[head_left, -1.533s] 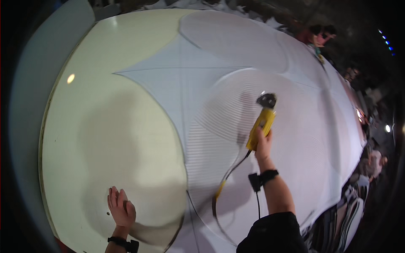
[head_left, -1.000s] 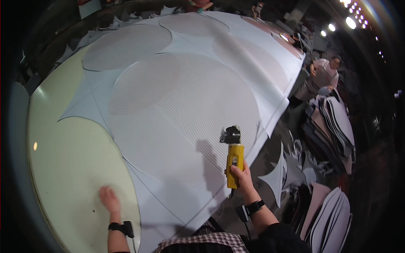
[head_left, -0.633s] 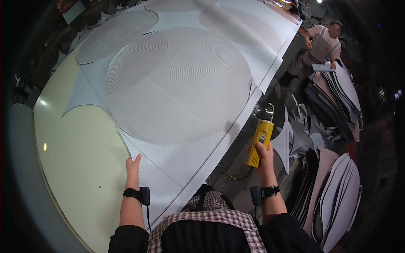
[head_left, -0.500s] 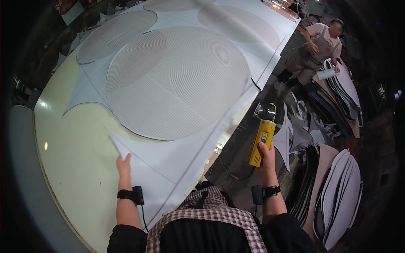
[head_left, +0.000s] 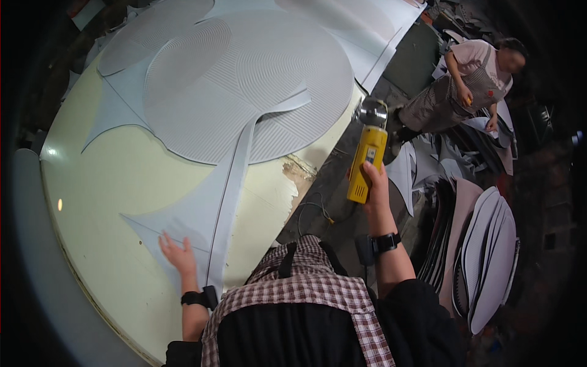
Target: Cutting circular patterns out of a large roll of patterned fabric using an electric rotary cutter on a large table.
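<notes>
My left hand (head_left: 177, 252) is open, fingers spread, over the lower part of a pale grey offcut (head_left: 195, 208). The offcut has curved edges and a long strip, whose far end is folded over a large round ribbed mat (head_left: 287, 67) on the table. Whether the hand touches the offcut, I cannot tell. Off the table's right edge, my right hand (head_left: 377, 183) is closed around the yellow body of a handheld electric cutter (head_left: 367, 159). The cutter's round metal head points away from me.
The pale yellow table (head_left: 104, 183) has a chipped right edge. To the right, stacked oval pieces (head_left: 489, 257) stand on edge near scattered grey scraps (head_left: 431, 162). A co-worker (head_left: 468, 85) in an apron stands at the far right. A cable (head_left: 315, 205) hangs beside the table.
The offcut has come away from the mat's near edge and shifted left, its far end now folded over the mat. My left hand has let go of it. The co-worker has moved.
</notes>
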A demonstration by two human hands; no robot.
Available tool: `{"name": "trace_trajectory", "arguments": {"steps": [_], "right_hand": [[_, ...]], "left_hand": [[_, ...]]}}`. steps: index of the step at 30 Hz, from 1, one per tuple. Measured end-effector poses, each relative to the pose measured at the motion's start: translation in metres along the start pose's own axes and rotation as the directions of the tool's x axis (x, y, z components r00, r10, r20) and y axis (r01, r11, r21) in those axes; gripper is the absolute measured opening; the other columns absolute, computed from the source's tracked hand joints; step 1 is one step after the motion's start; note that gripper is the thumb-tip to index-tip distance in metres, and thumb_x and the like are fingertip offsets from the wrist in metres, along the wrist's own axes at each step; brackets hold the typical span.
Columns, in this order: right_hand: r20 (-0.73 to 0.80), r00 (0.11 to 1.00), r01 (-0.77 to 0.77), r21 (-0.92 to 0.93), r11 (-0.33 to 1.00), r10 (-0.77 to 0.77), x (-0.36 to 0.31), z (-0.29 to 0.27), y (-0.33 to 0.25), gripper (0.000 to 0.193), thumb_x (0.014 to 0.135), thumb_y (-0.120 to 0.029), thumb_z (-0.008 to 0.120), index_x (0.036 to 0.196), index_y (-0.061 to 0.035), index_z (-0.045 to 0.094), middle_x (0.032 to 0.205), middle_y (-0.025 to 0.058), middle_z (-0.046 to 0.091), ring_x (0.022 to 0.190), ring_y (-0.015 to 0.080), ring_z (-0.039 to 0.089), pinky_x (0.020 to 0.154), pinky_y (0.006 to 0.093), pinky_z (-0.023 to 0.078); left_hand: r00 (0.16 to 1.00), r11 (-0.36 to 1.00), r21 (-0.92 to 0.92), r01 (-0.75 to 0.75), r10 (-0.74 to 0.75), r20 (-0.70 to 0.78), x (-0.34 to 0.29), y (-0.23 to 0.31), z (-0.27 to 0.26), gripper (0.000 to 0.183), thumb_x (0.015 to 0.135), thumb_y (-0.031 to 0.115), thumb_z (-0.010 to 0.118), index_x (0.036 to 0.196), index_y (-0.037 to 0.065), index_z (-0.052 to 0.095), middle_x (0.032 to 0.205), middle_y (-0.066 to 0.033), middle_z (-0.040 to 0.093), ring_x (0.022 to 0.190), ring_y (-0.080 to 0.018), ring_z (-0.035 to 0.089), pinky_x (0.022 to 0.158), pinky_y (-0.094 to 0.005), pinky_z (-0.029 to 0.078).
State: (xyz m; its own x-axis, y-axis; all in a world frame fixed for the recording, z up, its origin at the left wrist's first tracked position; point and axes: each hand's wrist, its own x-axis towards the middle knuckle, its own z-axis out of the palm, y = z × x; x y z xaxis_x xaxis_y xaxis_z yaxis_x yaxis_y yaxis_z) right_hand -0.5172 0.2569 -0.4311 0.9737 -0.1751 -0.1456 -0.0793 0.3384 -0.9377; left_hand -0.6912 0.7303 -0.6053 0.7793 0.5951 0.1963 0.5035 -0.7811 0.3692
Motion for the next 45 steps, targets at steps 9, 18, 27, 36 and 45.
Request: {"name": "trace_trajectory", "arguments": {"steps": [9,18,27,36,45], "right_hand": [[0.144,0.988,-0.104,0.426,0.899,0.047,-0.008,0.063,-0.011,0.041,0.084,-0.023,0.061,0.113,-0.0007,0.044,0.091,0.0146,0.058,0.082,0.0255,0.063,0.076,0.0386,0.054],[0.106,0.994,-0.03,0.367,0.93,-0.01,-0.003,0.041,-0.052,0.039,0.083,-0.022,0.061,0.111,0.0012,0.045,0.09,0.0149,0.059,0.082,0.0244,0.063,0.075,0.037,0.054],[0.04,0.998,-0.063,0.462,0.885,0.051,0.039,-0.016,-0.057,0.039,0.082,-0.02,0.061,0.113,0.0,0.046,0.094,0.0149,0.059,0.084,0.0254,0.062,0.074,0.0368,0.054],[0.054,0.992,-0.125,0.435,0.892,0.113,0.138,-0.137,-0.065,0.041,0.082,-0.025,0.061,0.11,0.0031,0.05,0.095,0.0148,0.061,0.087,0.0251,0.062,0.077,0.0363,0.053],[0.114,0.975,-0.215,0.271,0.938,0.191,0.283,-0.29,-0.141,0.042,0.083,-0.019,0.061,0.117,-0.0039,0.042,0.094,0.0141,0.056,0.082,0.028,0.062,0.071,0.0391,0.054]], "left_hand": [[0.344,0.374,-0.912,-0.166,0.889,0.302,-0.042,0.262,-0.028,0.076,0.069,0.027,0.077,0.131,0.003,0.042,0.13,-0.0175,0.046,0.122,-0.0296,0.042,0.103,-0.0381,0.033],[0.271,0.656,-0.753,0.059,0.715,0.644,0.002,0.234,-0.022,0.024,0.077,0.024,0.069,0.085,0.001,0.066,0.081,-0.0111,0.064,0.073,-0.024,0.06,0.065,-0.0326,0.045],[0.435,0.798,-0.597,-0.087,0.569,0.698,-0.019,0.23,-0.019,0.025,0.082,0.025,0.062,0.081,0.0,0.062,0.077,-0.0143,0.059,0.073,-0.0306,0.058,0.066,-0.0356,0.045],[0.46,0.796,-0.517,0.314,0.349,0.816,-0.047,0.312,0.018,0.014,0.083,0.015,0.064,0.079,0.002,0.063,0.074,-0.0017,0.06,0.074,-0.009,0.054,0.069,-0.026,0.045],[0.703,0.602,-0.725,0.334,0.353,0.617,-0.027,0.532,0.071,0.024,0.088,0.018,0.057,0.078,-0.001,0.067,0.066,-0.0036,0.06,0.064,-0.0086,0.053,0.061,-0.0237,0.042]]}}
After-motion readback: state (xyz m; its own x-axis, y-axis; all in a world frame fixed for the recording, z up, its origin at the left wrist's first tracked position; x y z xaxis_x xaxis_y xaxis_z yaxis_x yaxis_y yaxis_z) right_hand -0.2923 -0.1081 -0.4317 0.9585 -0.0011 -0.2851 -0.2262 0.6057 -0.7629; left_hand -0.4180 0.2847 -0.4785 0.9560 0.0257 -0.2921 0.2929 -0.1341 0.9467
